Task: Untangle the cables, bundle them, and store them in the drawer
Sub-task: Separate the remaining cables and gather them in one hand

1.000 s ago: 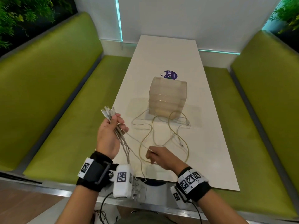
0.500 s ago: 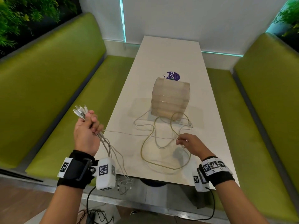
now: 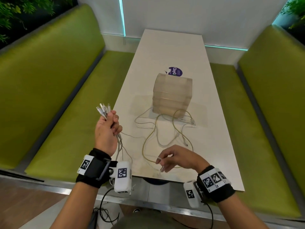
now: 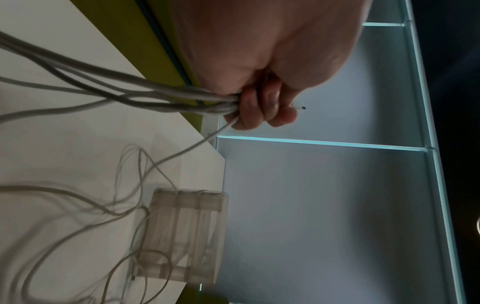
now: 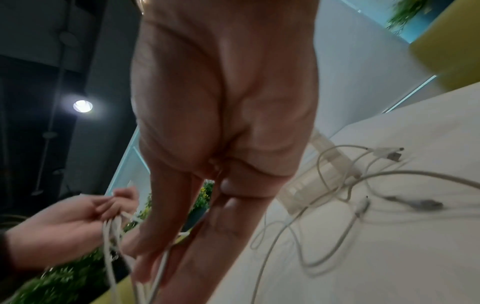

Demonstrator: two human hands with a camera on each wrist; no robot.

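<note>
your left hand (image 3: 107,129) grips the gathered white cable ends (image 3: 103,109) upright; your right hand (image 3: 178,158) fingers pinch a thin white cable plug (image 3: 159,158), nearer the loose cables (image 3: 165,129) running lengthwise along the white desk (image 3: 214,129).

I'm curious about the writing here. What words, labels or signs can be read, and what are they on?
"ClayG": purple round sticker on the white table, behind the translucent drawer box; the rest is hidden and its small print is unreadable.
Wrist bands: black-and-white square code patterns, no words.
</note>
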